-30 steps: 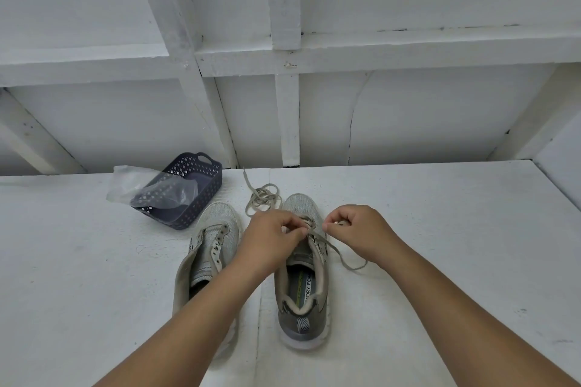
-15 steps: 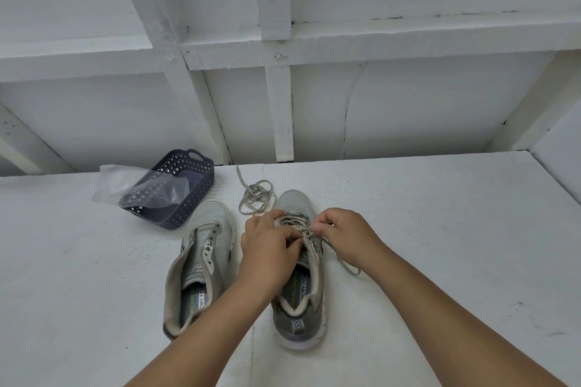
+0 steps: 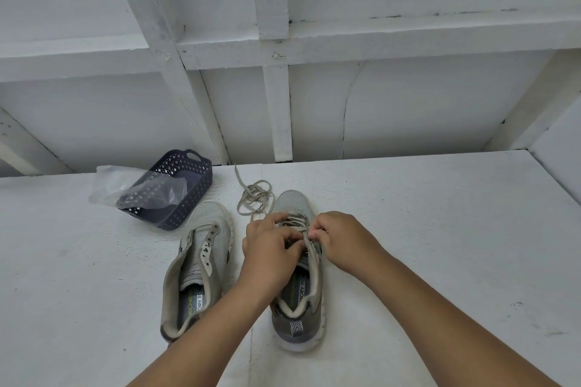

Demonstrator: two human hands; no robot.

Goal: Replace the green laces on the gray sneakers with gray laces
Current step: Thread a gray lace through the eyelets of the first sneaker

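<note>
**A:** Both hands are on the right-hand gray mesh sneaker (image 3: 295, 264) at centre frame. The left hand (image 3: 270, 245) has its fingers curled over the eyelet rows, and the right hand (image 3: 341, 239) pinches a strand of the pale gray flat lace (image 3: 294, 219) at the shoe's upper eyelets.

**B:** So which step is this?

**A:** I'd call it lacing or unlacing near the top of that shoe. The lace crosses look pale rather than green, but the colour is washed out here, so I can't say which lace it is.

**B:** And the other shoe?

**A:** The left-hand gray mesh sneaker (image 3: 201, 264) sits just beside it, lower left of centre, eyelets bare, tongue open. A loose coil of pale lace (image 3: 253, 195) lies on the white painted tabletop (image 3: 440, 245) just above the two toes.

**B:** Next move?

**A:** Probably feeding the pinched end through the next eyelet while the left hand steadies the shoe. That needs a fine fingertip grip and an even pull.

**B:** Room to work?

**A:** Plenty to the right, where the tabletop is open out to the wall. Upper left, a dark blue perforated plastic basket (image 3: 179, 192) with a clear plastic bag (image 3: 125, 185) draped over it stands near the left shoe's toe. The white framed wall (image 3: 408, 110) closes off the back edge.
</note>
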